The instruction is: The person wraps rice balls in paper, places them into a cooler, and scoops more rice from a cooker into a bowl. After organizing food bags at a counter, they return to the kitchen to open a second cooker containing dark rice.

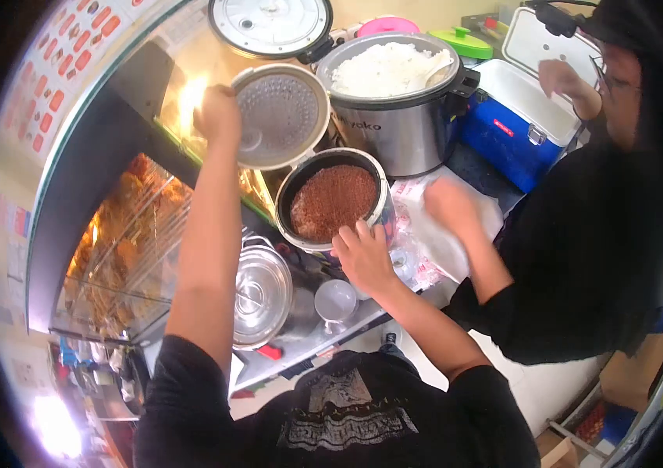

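Observation:
A small rice cooker point(385, 214) holds reddish-brown grain point(334, 201) in its dark inner pot. Its lid point(283, 117) stands tilted up on the far left side of the pot. My left hand point(218, 117) is at the lid's left edge, its fingers closed around that edge. At the near rim of the pot is my right hand point(362, 253), fingers bent over the rim and apart, with nothing seen in them. Behind it stands a large steel cooker point(394, 140) full of white rice point(386, 70), with a pale scoop point(439, 64) in the rice.
On the left is a glass case point(124, 242) of fried food. A lidded steel pot point(261, 296) and a white cup point(336, 301) stand near the counter edge. At right, a co-worker point(597, 226) reaches over wrapping paper point(479, 218), beside a blue cooler point(511, 132).

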